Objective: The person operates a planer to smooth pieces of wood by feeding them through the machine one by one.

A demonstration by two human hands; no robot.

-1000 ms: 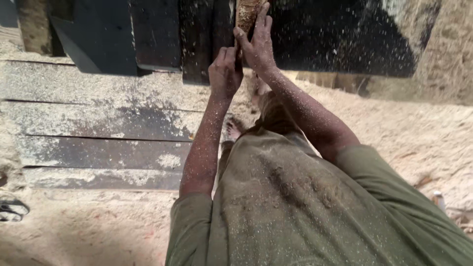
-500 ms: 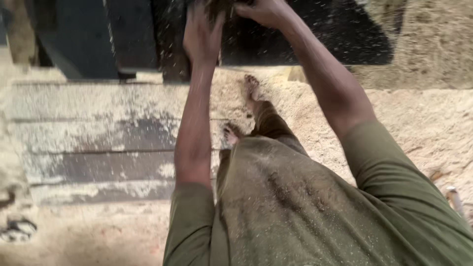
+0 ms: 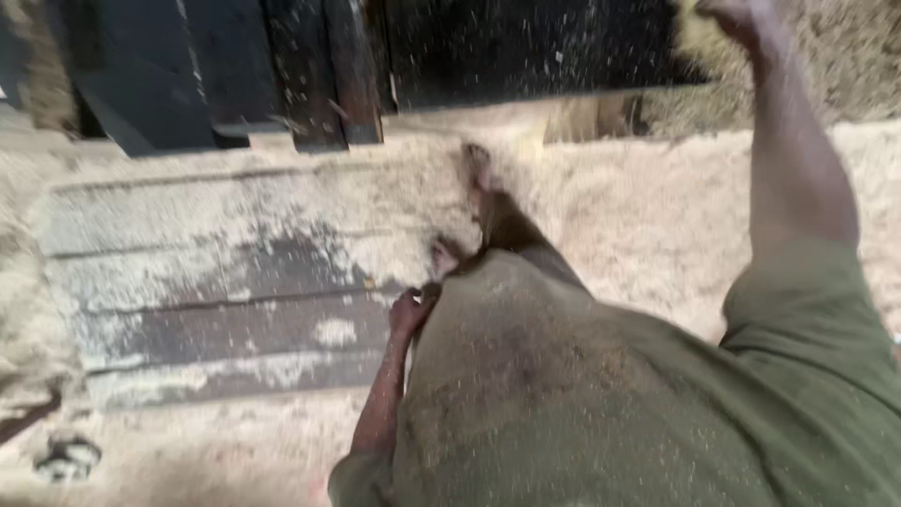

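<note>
Sawdust [image 3: 601, 197] covers the ground from the middle to the right of the scene and spreads in a thin, patchy layer over the grey planks [image 3: 216, 310] on the left. A small clump of it sits at the top right, just beside the right hand [image 3: 741, 17], and loose specks hang in the air in front of the dark boards [image 3: 310, 66] at the far side.

Right arm: stretched up and far to the right, elbow nearly straight, the forearm running from the green sleeve [image 3: 807, 310] to the top edge of the view. The hand is cut off by that edge and blurred, so I cannot tell whether its fingers are spread or pressed on the clump.

Left arm: hanging down close to the body, elbow bent a little. The left hand [image 3: 413, 310] rests against the left side of the green trousers [image 3: 563, 394], near the knee. Its fingers look curled in loosely, pressed together rather than spread, and nothing shows between them, though the blur leaves this uncertain.

Counted: two hands, two arms, and one bare foot [image 3: 483, 183] set on the sawdust far of the knee. About four grey planks lie side by side, running left to right. Roughly four dark upright boards stand along the far edge. One small round metal part [image 3: 66, 457] lies at the near left corner, well apart from both hands.
</note>
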